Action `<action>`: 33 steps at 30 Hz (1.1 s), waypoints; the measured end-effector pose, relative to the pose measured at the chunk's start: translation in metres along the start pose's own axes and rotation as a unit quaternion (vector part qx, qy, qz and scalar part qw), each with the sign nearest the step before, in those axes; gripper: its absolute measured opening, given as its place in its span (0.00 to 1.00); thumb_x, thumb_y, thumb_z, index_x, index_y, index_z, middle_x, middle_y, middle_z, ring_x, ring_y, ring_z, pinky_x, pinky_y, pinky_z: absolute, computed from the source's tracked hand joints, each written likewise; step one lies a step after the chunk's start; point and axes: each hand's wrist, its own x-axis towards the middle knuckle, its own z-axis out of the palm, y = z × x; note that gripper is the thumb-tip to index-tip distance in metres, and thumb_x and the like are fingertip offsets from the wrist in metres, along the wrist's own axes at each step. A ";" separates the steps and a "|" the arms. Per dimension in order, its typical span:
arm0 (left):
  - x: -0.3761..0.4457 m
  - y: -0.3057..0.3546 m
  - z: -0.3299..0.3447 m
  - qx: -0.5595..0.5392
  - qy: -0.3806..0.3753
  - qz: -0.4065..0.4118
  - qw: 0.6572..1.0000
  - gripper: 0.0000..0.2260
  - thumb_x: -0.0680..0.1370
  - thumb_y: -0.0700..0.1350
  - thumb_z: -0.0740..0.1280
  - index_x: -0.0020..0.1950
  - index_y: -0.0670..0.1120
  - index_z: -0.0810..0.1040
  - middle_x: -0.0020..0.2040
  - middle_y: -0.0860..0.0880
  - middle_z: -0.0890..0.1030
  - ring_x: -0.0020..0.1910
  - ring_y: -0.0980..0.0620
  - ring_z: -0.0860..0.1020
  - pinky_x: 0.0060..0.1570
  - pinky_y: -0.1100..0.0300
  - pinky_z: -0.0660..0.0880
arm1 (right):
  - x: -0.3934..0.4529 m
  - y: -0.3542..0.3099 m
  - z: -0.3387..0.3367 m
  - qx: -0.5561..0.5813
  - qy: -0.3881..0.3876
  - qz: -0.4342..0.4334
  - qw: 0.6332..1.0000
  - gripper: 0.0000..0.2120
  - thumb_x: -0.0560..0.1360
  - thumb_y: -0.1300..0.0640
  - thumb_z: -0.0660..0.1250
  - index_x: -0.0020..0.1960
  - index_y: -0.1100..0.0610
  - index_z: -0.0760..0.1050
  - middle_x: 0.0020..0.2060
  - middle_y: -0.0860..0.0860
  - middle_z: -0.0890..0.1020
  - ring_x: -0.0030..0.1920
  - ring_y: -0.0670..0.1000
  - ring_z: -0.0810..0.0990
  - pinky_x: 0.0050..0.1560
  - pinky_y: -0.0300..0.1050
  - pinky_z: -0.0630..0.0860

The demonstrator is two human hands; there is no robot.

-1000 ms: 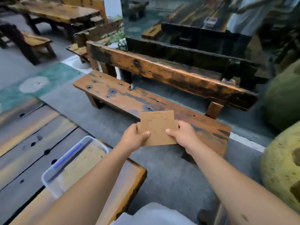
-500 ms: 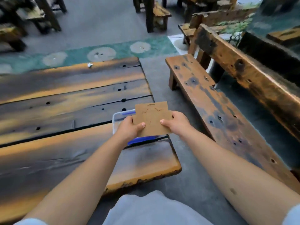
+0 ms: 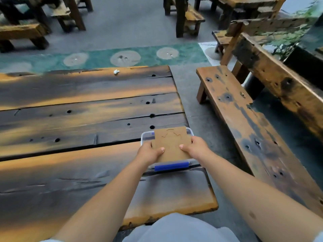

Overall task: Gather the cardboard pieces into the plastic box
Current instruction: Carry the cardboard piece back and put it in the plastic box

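Observation:
A brown cardboard piece with curved cut lines near its top edge is held flat between both hands. My left hand grips its left side and my right hand grips its right side, thumbs on top. The piece hangs directly over a clear plastic box with a blue handle on its near side. The box stands near the right end of a dark wooden table. The cardboard covers most of the box's inside, so its contents are hidden.
A wooden bench with a thick backrest runs along the right, across a narrow strip of grey floor. A small white scrap lies at the table's far edge. More benches and tables stand in the background.
My view has swung left from the bench to the table. Both hands carried the cardboard piece from over the bench to over the plastic box.

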 end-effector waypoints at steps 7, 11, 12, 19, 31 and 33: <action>0.033 -0.006 0.012 0.024 -0.006 -0.055 0.998 0.17 0.73 0.51 0.72 0.58 0.47 0.74 0.55 0.47 0.81 0.52 0.47 0.79 0.56 0.52 0.76 | 0.034 0.013 0.012 -0.022 -0.018 0.041 0.999 0.17 0.71 0.55 0.73 0.57 0.59 0.77 0.54 0.56 0.82 0.53 0.57 0.81 0.58 0.54 0.76; 0.046 -0.006 0.021 0.078 0.016 -0.075 0.994 0.22 0.74 0.53 0.71 0.63 0.45 0.71 0.58 0.47 0.79 0.57 0.45 0.77 0.52 0.56 0.73 | 0.054 0.023 0.020 -0.022 -0.023 0.052 0.998 0.20 0.71 0.55 0.73 0.60 0.57 0.73 0.56 0.56 0.81 0.55 0.56 0.80 0.59 0.54 0.76; 0.049 -0.006 0.024 0.095 0.015 -0.079 0.992 0.23 0.74 0.53 0.71 0.64 0.45 0.70 0.59 0.46 0.79 0.57 0.45 0.77 0.50 0.57 0.71 | 0.059 0.026 0.023 -0.025 -0.027 0.053 0.998 0.21 0.71 0.55 0.73 0.61 0.57 0.71 0.56 0.55 0.81 0.55 0.56 0.79 0.59 0.54 0.75; 0.069 -0.022 0.038 0.194 -0.015 -0.091 0.977 0.20 0.75 0.52 0.70 0.62 0.42 0.72 0.58 0.43 0.79 0.57 0.44 0.77 0.54 0.56 0.73 | 0.081 0.045 0.036 -0.109 -0.058 0.068 0.990 0.33 0.73 0.54 0.72 0.72 0.55 0.60 0.63 0.56 0.76 0.61 0.58 0.76 0.61 0.49 0.72; 0.090 -0.039 0.041 0.109 -0.070 -0.113 0.985 0.33 0.72 0.46 0.73 0.72 0.46 0.60 0.64 0.45 0.74 0.60 0.45 0.75 0.61 0.51 0.73 | 0.104 0.045 0.055 -0.215 -0.086 0.113 0.966 0.31 0.75 0.59 0.66 0.74 0.62 0.58 0.72 0.57 0.64 0.67 0.58 0.70 0.64 0.45 0.69; 0.094 -0.042 0.036 0.058 -0.085 -0.125 0.987 0.29 0.72 0.44 0.74 0.68 0.48 0.63 0.61 0.46 0.77 0.56 0.46 0.77 0.58 0.48 0.77 | 0.110 0.043 0.050 -0.178 -0.114 0.120 0.970 0.34 0.74 0.61 0.66 0.74 0.62 0.55 0.64 0.58 0.72 0.59 0.57 0.73 0.57 0.43 0.71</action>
